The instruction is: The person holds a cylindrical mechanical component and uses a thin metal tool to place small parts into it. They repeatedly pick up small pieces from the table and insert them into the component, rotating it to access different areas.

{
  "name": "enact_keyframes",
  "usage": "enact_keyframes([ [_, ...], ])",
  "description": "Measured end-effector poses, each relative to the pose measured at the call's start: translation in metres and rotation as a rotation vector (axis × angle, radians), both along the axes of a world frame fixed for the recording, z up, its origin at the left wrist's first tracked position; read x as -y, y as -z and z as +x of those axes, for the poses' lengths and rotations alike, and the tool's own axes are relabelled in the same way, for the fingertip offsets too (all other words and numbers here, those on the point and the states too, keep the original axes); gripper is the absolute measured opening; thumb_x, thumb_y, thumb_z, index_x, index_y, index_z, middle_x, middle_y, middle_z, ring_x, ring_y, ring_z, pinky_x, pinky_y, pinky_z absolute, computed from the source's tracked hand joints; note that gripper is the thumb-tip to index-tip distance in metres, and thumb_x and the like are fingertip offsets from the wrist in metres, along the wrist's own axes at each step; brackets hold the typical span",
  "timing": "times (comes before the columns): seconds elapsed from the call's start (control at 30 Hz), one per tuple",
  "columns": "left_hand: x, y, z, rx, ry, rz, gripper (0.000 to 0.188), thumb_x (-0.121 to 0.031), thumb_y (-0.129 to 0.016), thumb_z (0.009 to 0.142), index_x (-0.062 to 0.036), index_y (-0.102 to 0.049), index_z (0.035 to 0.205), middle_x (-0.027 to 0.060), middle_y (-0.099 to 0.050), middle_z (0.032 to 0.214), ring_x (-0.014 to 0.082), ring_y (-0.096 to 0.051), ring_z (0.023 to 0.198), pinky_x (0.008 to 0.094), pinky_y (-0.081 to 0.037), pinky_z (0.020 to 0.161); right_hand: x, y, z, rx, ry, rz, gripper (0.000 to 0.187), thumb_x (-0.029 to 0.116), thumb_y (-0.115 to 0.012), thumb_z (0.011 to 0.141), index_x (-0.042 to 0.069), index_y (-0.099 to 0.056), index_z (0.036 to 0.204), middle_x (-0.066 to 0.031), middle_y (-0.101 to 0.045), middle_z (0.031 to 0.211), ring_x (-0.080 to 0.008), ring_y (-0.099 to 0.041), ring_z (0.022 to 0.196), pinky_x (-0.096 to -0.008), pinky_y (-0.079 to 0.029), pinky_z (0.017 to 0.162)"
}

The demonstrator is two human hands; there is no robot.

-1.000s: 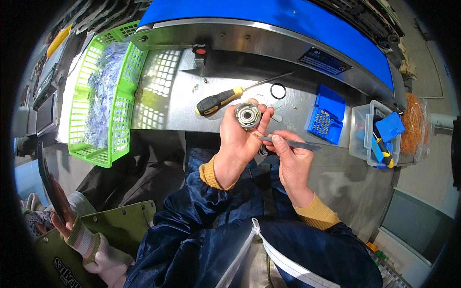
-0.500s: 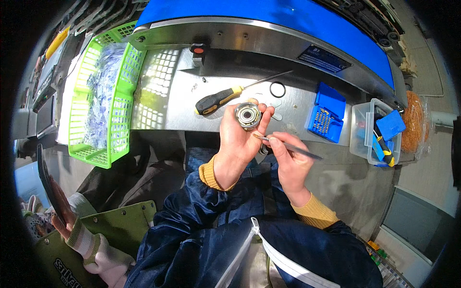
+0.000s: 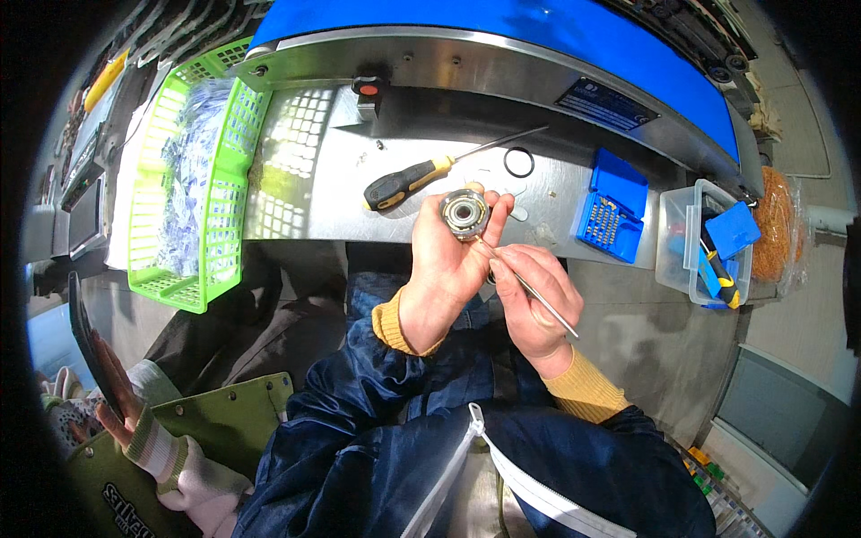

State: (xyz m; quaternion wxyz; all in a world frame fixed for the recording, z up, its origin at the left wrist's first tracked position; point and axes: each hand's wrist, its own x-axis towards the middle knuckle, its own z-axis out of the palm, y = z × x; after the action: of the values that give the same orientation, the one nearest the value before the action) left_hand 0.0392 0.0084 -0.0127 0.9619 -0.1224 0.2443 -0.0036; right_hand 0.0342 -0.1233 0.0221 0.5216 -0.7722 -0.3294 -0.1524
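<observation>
- Left grip (image 3: 446, 261), palm up: my fingers are closed around a round metal part (image 3: 465, 214), its ringed face turned up to me.
- Right grip (image 3: 536, 303), between four and five o'clock of that part: I pinch a slim metal tool (image 3: 556, 316) whose near end points down toward five. Its working tip is close to the part's lower edge; whether they touch, I cannot tell.
- Done, as I judge it: the part is in hand, its inner rings lie exposed, and the tool is up against the job.
- Left, as I judge it: the fine work at that edge looks unfinished, as both my grips are occupied with it.
- Just beyond my fingers, at three o'clock, a pale flat piece (image 3: 519, 213) lies on the bench (image 3: 345, 217).
- Between one and two, a black ring (image 3: 519, 177) lies loose, apart from the part; if it belongs there, it is not yet on.
- At ten, a screwdriver (image 3: 399, 187) lies unheld, its blade slanting across past twelve toward one.
- Farther out: at three, an open blue bit case (image 3: 613, 224) with bits in its rows; beyond it, a clear bin (image 3: 671, 238) of tools; at nine, a green basket (image 3: 212, 242) of clear wrapping.
</observation>
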Motion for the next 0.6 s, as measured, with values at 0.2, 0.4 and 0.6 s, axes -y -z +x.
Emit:
enact_keyframes([
  [0.2, 0.0018, -0.0019, 0.0005, -0.002, -0.010, 0.042, 0.030, -0.019, -0.042, 0.097, 0.0080, -0.057, 0.099, 0.0214, -0.061, 0.095, 0.0337, -0.064, 0.095, 0.0353, -0.065, 0.078, -0.0002, 0.0013, 0.0010, 0.020, 0.006, -0.024, 0.022, -0.004, -0.077, 0.080, -0.002, -0.071, 0.101, -0.0125, -0.071, 0.096, -0.0251, -0.071, 0.083, -0.0326, -0.058, 0.073],
  [0.4, 0.0024, -0.0018, 0.0012, -0.033, -0.002, 0.066, 0.030, -0.019, -0.042, 0.097, 0.0073, -0.057, 0.098, 0.0211, -0.061, 0.094, 0.0340, -0.064, 0.094, 0.0353, -0.065, 0.077, 0.0000, 0.0016, 0.0024, 0.052, -0.002, -0.025, 0.022, -0.005, -0.076, 0.080, -0.002, -0.071, 0.102, -0.0124, -0.071, 0.096, -0.0250, -0.071, 0.083, -0.0323, -0.058, 0.072],
  [0.6, 0.0037, -0.0035, 0.0010, -0.029, -0.011, 0.100, 0.031, -0.020, -0.041, 0.098, 0.0066, -0.056, 0.099, 0.0207, -0.062, 0.094, 0.0339, -0.065, 0.092, 0.0353, -0.065, 0.077, 0.0004, 0.0010, 0.0015, 0.018, 0.001, -0.024, 0.023, -0.005, -0.076, 0.080, -0.002, -0.071, 0.102, -0.0126, -0.070, 0.096, -0.0253, -0.070, 0.082, -0.0323, -0.058, 0.072],
])
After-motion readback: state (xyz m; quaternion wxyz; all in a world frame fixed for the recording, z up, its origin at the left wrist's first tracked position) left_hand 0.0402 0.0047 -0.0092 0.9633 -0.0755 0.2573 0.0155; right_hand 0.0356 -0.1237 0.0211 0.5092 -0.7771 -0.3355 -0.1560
